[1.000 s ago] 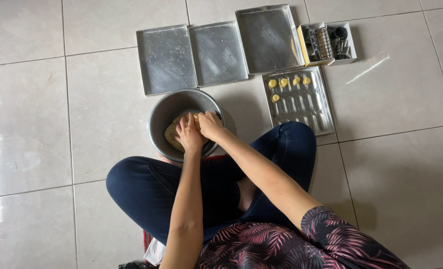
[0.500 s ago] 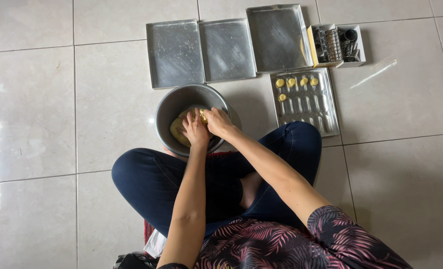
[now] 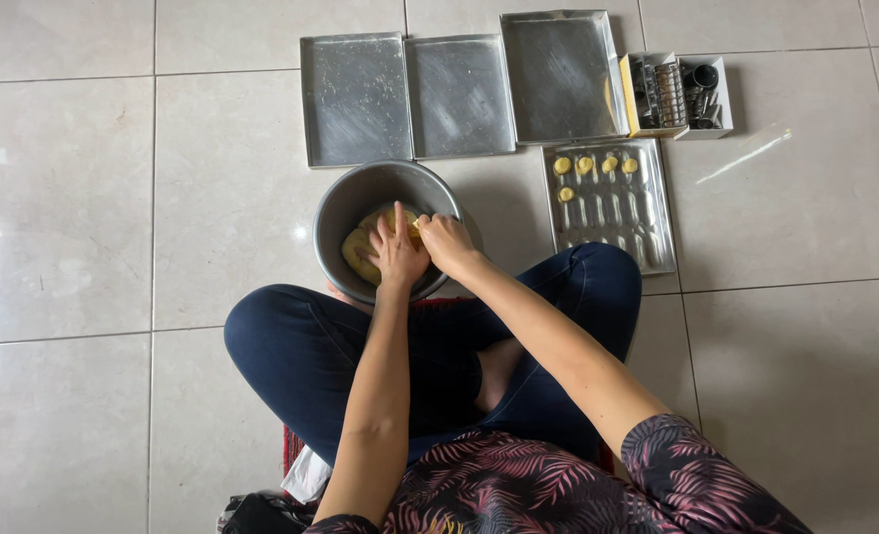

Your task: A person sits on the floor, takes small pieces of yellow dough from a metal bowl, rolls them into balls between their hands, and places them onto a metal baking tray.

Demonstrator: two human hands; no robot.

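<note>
**Working the dough in the bowl**

Since a second ago our hands sit nearer the bowl's (image 3: 340, 213) near wall. Left hand (image 3: 398, 259) presses flat, fingers apart, on yellow dough (image 3: 360, 247); right hand (image 3: 446, 242) pinches its edge. We should press evenly.

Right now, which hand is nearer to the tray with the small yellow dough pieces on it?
Right. The right hand is at the bowl's edge on the side facing that tray; the left hand rests on the yellow dough, farther from it.
</note>
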